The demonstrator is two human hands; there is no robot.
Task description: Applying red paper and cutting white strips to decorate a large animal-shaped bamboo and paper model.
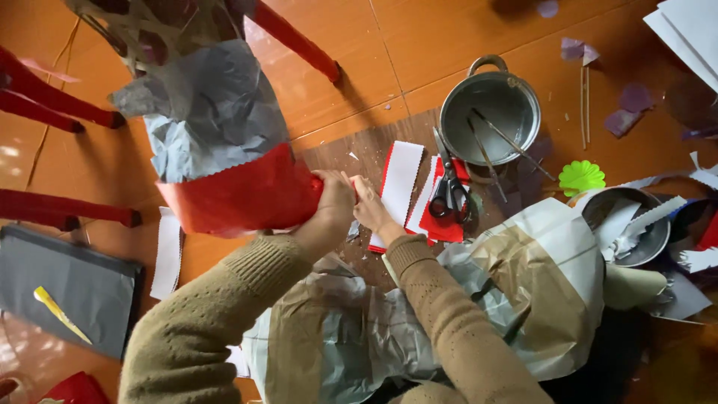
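A: What are the hands doing?

B: The left hand (333,206) is clenching the right-hand edge of a red paper band (243,196), fingers curled over it. The right hand (370,209) is sitting just at three o'clock of the left, touching it, fingertips pinching the same red edge.

A: And where is that band lying?

B: It is wrapping the lower part of a paper-covered frame (206,108), directly under a crumpled grey paper layer (213,101). The frame is leaning toward eleven o'clock from the hands.

A: What is sitting around them?

B: At three o'clock of the right hand, black-handled scissors (449,194) are resting on a stack of red and white paper strips (404,183). Toward one o'clock, a metal pot (490,108) is holding thin sticks. Farther at three o'clock, a green paper flower (582,177) is lying beside a second pot (628,224) filled with paper scraps. At eight o'clock, a grey sheet (71,288) with a yellow strip on it is lying on the orange tiled floor (449,37).
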